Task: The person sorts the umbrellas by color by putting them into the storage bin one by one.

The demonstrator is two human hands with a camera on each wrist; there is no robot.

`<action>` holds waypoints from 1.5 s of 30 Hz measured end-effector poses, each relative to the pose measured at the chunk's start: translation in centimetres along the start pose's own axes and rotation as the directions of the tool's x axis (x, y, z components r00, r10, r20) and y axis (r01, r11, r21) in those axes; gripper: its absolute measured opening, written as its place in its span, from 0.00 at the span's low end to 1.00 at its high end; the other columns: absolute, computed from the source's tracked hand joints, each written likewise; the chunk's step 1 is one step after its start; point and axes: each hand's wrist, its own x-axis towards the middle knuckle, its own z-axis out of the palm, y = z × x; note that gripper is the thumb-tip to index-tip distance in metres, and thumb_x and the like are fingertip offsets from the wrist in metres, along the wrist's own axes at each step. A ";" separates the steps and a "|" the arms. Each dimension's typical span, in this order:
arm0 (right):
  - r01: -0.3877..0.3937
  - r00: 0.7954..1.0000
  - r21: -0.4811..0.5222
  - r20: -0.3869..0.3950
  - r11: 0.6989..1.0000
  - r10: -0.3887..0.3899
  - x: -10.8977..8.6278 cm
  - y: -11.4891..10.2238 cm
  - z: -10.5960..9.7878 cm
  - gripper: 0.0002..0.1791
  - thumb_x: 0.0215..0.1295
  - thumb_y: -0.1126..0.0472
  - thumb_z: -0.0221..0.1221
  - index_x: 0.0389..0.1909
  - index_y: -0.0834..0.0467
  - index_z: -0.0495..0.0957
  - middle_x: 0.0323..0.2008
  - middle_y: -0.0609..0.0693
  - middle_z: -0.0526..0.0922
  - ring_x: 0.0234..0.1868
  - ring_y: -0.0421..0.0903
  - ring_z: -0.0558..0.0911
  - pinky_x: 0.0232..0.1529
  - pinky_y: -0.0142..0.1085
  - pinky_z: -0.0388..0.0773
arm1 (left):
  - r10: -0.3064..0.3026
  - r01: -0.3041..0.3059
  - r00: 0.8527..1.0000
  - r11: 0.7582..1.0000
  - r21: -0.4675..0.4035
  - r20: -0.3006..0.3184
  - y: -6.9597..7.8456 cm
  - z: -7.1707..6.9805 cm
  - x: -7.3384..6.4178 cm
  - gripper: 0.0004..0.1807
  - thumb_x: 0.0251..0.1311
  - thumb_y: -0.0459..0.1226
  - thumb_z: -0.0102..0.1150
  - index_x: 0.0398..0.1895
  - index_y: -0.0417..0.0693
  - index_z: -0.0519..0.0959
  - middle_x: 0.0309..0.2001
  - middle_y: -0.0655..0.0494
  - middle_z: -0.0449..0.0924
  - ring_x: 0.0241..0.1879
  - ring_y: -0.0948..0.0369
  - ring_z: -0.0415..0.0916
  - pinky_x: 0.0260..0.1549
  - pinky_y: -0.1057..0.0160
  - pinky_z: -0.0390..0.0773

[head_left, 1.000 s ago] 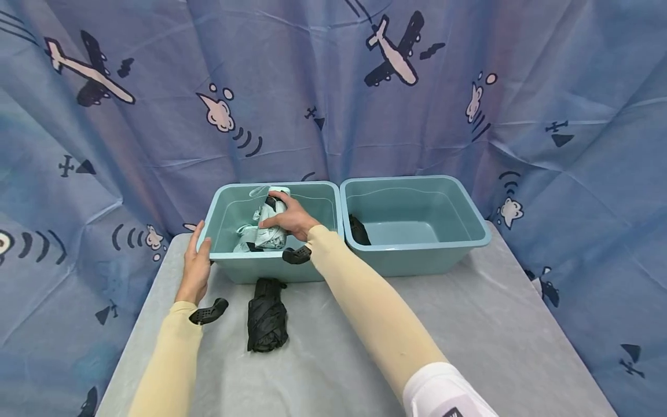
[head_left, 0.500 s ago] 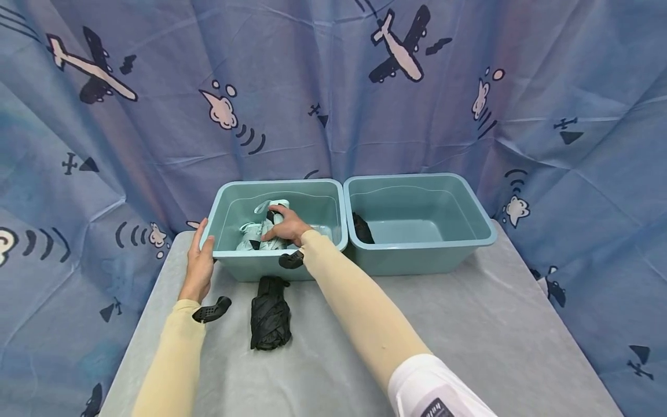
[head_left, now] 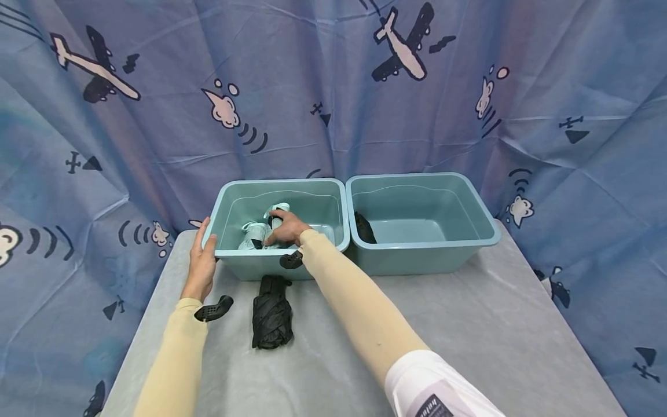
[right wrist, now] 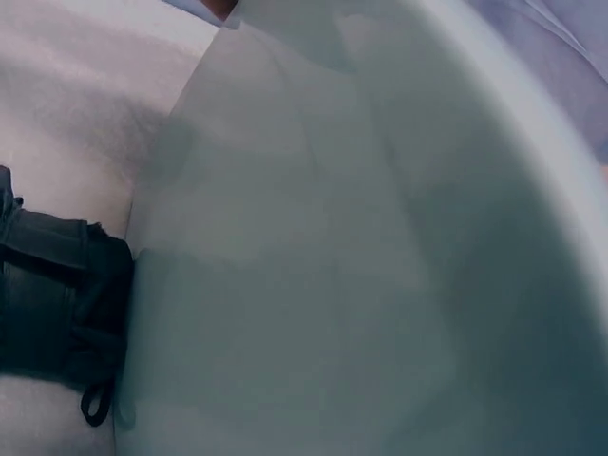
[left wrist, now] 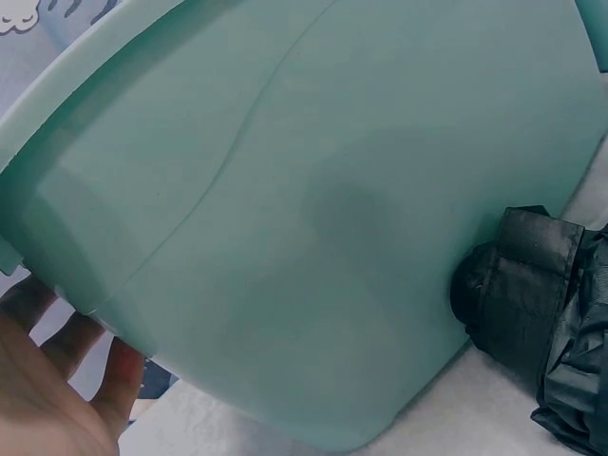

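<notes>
In the head view, my right hand point(head_left: 289, 228) is inside the left green bin point(head_left: 281, 253), gripping a pale mint folded umbrella point(head_left: 282, 206). The hand covers much of it. A second pale mint folded umbrella point(head_left: 253, 233) lies beside it on the left. My left hand point(head_left: 200, 266) touches the bin's left front corner, its fingers extended along the outside. In the left wrist view those fingers point(left wrist: 122, 380) are at the bin's side. The right wrist view shows the bin's outer wall, hiding the grip. A black folded umbrella point(head_left: 272, 315) lies on the table before the bin.
A matching green bin point(head_left: 417, 245) stands close against the left one on the right. It has a dark object point(head_left: 365, 229) at its left side, partly hidden by the wall. A blue patterned curtain point(head_left: 333, 87) hangs behind the grey-covered table point(head_left: 443, 324).
My right hand has lowered the pale mint umbrella deeper into the left bin, beside the other one. My left hand stays at the bin's corner. The head view has shifted slightly.
</notes>
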 end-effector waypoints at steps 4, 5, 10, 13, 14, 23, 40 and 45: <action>-0.002 1.000 -0.079 0.020 0.997 0.003 0.2 -0.1 0.5 0.49 0.55 0.71 0.72 0.78 0.49 0.63 0.78 0.55 0.57 0.76 0.52 0.59 0.65 0.45 0.72 | -0.006 0.006 1.000 1.000 0.000 -0.004 -0.3 -0.2 0.0 0.31 0.82 0.45 0.35 0.83 0.71 0.45 0.82 0.57 0.39 0.79 0.52 0.42 0.75 0.46 0.47; -0.003 1.000 -0.099 0.025 0.995 0.006 0.2 -0.2 0.6 0.49 0.55 0.71 0.72 0.78 0.49 0.63 0.78 0.54 0.57 0.77 0.52 0.58 0.65 0.43 0.71 | -0.010 0.010 1.000 1.000 -0.002 -0.004 -0.3 -0.2 0.0 0.31 0.82 0.45 0.35 0.83 0.72 0.45 0.82 0.57 0.39 0.79 0.52 0.42 0.75 0.46 0.47; -0.010 0.998 -0.071 0.063 0.997 0.015 0.0 -0.4 0.8 0.48 0.56 0.73 0.70 0.78 0.51 0.62 0.78 0.56 0.55 0.57 0.50 0.77 0.48 0.42 0.81 | -0.027 0.027 1.000 1.000 -0.011 0.006 -0.4 -0.3 0.3 0.31 0.82 0.43 0.34 0.83 0.71 0.43 0.82 0.56 0.38 0.79 0.52 0.41 0.75 0.46 0.46; -0.022 0.995 -0.044 0.097 0.999 0.027 -0.1 -0.5 0.8 0.48 0.58 0.72 0.69 0.79 0.51 0.60 0.78 0.57 0.55 0.32 0.47 0.77 0.33 0.37 0.79 | -0.031 0.031 1.000 1.000 -0.008 0.008 -0.2 -0.2 0.4 0.31 0.82 0.43 0.33 0.83 0.69 0.42 0.82 0.55 0.36 0.80 0.51 0.39 0.75 0.45 0.45; -0.029 0.993 -0.050 0.111 0.998 0.034 -0.1 -0.5 0.7 0.48 0.59 0.71 0.69 0.79 0.50 0.59 0.78 0.57 0.55 0.27 0.46 0.73 0.30 0.36 0.77 | -0.031 0.031 1.000 0.999 -0.009 0.007 -0.1 -0.2 0.4 0.31 0.82 0.43 0.33 0.83 0.68 0.42 0.82 0.55 0.35 0.80 0.51 0.38 0.75 0.45 0.45; -0.070 0.961 -0.072 0.264 0.995 0.087 0.0 -0.6 0.5 0.51 0.65 0.60 0.68 0.82 0.49 0.49 0.81 0.54 0.48 0.51 0.45 0.74 0.37 0.34 0.73 | -0.002 0.002 1.000 1.000 -0.017 0.002 -0.2 0.0 0.2 0.31 0.82 0.44 0.35 0.83 0.72 0.45 0.82 0.58 0.39 0.79 0.53 0.41 0.75 0.46 0.47; -0.123 0.941 0.023 0.319 0.992 0.110 0.4 -0.4 0.6 0.53 0.65 0.59 0.69 0.83 0.44 0.45 0.82 0.51 0.39 0.72 0.56 0.67 0.63 0.43 0.73 | -0.004 0.004 1.000 0.999 -0.032 0.002 -0.1 0.1 0.1 0.31 0.82 0.45 0.36 0.82 0.73 0.45 0.82 0.57 0.40 0.79 0.52 0.43 0.75 0.47 0.48; -0.135 0.933 0.024 0.340 0.991 0.118 0.5 -0.4 0.5 0.53 0.66 0.59 0.67 0.83 0.43 0.44 0.82 0.52 0.39 0.70 0.60 0.69 0.64 0.47 0.73 | -0.002 0.002 1.000 1.000 -0.023 0.005 -0.1 0.0 0.2 0.31 0.82 0.45 0.35 0.82 0.73 0.45 0.82 0.57 0.40 0.79 0.52 0.43 0.75 0.46 0.48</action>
